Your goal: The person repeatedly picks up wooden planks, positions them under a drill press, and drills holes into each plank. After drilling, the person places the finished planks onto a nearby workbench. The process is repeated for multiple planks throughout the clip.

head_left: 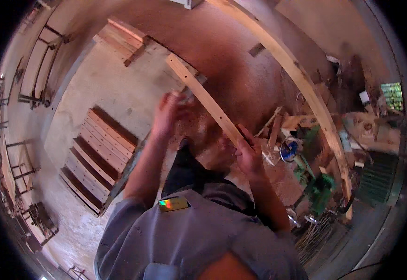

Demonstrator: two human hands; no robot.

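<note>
My right hand (250, 156) is closed round the near end of a pale wooden slat (206, 100) with several small dark holes along its face. The slat slants up and to the left, its far end above the edge of a light grey table (124, 91). My left hand (170, 112) is beside the slat's left side, a little blurred, with its fingers apart and nothing seen in them. On the table to the left of my left arm, several drilled wooden slats (101, 147) lie in rows with gaps between some of them.
More wooden pieces (121, 38) are piled at the table's far end. A long wooden beam (301, 77) runs along the right side. Beyond it to the right are a green machine (322, 189), a blue round part (289, 149) and scattered offcuts. Metal frames (42, 67) stand at far left.
</note>
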